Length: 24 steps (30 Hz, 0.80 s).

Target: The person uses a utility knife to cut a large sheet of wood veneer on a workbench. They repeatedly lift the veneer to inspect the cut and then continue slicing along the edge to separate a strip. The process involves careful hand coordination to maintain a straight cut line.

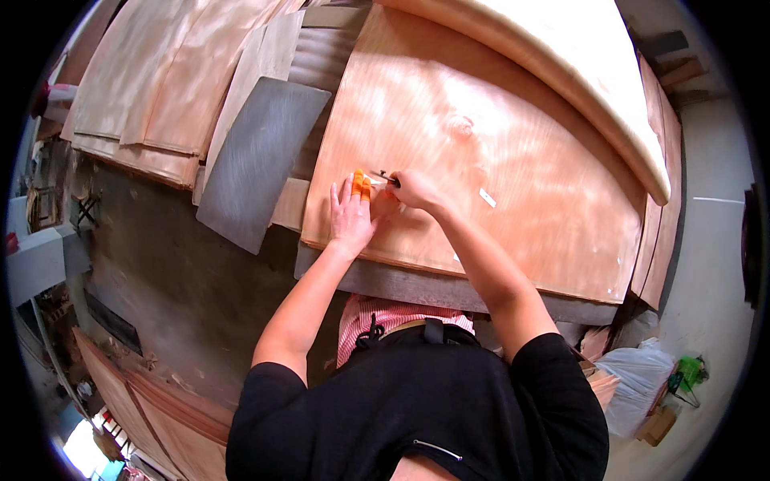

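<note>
My left hand (350, 218) lies flat on a reddish wood veneer sheet (417, 104) near its left edge, fingers stretched out. Orange coverings (361, 186) wrap two of its fingers. Just right of those fingertips, my right hand (416, 191) is closed around a small dark tool (392, 181) with a metal end. Its exact kind is mostly hidden by the fingers. Some pale bits lie between the two hands, too small to make out. A small white strip (487, 197) sits on the veneer to the right of my right hand.
Along the far side, a large veneer sheet (561, 72) curls back in a roll. A grey flat panel (261, 164) lies at the left, beside more stacked veneer (160, 80). A white plastic bag (638, 381) stands on the floor at the lower right.
</note>
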{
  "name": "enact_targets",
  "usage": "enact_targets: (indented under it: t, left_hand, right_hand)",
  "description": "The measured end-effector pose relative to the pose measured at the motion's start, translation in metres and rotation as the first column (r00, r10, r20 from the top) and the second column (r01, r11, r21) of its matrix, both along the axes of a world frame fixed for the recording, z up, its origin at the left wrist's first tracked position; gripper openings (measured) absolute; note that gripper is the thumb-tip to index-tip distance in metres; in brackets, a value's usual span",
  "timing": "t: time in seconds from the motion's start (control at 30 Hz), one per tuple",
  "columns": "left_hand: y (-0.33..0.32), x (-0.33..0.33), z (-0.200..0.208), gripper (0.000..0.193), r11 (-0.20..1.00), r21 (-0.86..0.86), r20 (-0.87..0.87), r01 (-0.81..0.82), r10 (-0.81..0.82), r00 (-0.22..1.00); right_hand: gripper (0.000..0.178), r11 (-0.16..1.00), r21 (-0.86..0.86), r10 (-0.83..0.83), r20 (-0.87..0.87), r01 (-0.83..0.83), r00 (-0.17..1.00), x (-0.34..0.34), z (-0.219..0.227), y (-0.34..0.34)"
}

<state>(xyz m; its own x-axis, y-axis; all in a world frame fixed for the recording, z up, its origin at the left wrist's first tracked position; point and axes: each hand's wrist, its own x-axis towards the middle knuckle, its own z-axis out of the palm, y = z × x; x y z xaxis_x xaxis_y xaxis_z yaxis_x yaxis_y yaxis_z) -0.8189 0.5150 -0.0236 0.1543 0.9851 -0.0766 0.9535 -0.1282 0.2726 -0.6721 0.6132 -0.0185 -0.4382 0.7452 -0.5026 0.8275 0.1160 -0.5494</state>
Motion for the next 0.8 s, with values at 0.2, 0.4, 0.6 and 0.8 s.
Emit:
enact_targets:
  t: [0.2,0.4,0.6,0.8]
  left_hand:
    - [0.013,0.005,0.02,0.072,0.999,0.015,-0.041,0.028,-0.028,0.999]
    - [0.086,-0.015,0.051,0.063,0.954,-0.299,0.023,-0.015,0.023,0.999]
    - [0.304,0.031,0.12,0.077,0.875,0.442,0.001,0.199,-0.222,0.975]
    - [0.462,0.104,0.111,0.107,0.895,0.234,-0.445,0.38,-0.249,0.86]
  right_hand:
    - [0.019,0.984,-0.154,-0.086,0.015,0.087,0.996,0.064,0.045,0.063]
    - [0.023,0.517,-0.684,-0.855,-0.38,0.515,0.353,0.211,0.034,0.0]
    - [0.024,0.159,-0.8,-0.923,-0.328,0.578,-0.2,0.327,-0.032,-0.086]
    - [0.025,-0.084,-0.699,-0.929,-0.203,0.71,-0.311,0.302,-0.007,-0.068]
